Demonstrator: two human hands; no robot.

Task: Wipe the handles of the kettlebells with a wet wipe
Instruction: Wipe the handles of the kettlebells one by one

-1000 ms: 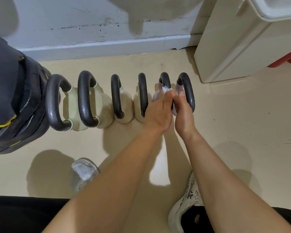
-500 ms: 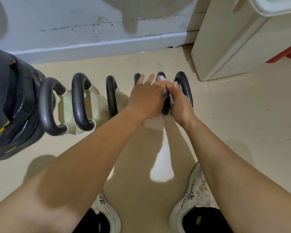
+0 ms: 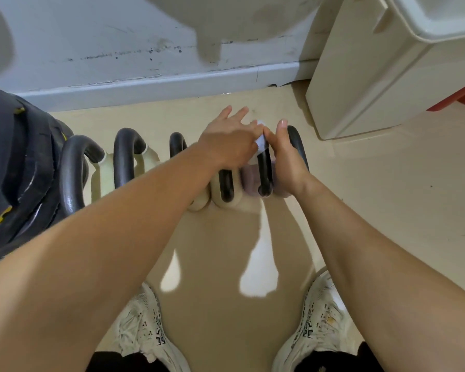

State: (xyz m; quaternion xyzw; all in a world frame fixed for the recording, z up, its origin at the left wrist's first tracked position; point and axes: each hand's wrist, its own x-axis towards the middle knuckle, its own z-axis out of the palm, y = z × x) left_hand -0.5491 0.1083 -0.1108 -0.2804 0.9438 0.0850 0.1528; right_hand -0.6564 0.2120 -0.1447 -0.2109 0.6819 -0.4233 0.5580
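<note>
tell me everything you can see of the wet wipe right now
The wet wipe shows only as a small white, bunched patch; most of it is hidden by the hands. It looks like thin, soft cloth or paper. It is wrapped over the top of the black handle of the second kettlebell from the right end of the row. The left hand presses it from the left with fingers spread, and the right hand pinches it from the right.

Your white sneakers (image 3: 142, 328) planted on beige floor (image 3: 387, 210). Black padded gear (image 3: 14, 167) at far left. Cream cabinet (image 3: 381, 76) upper right, scuffed grey baseboard (image 3: 156, 87) ahead.
</note>
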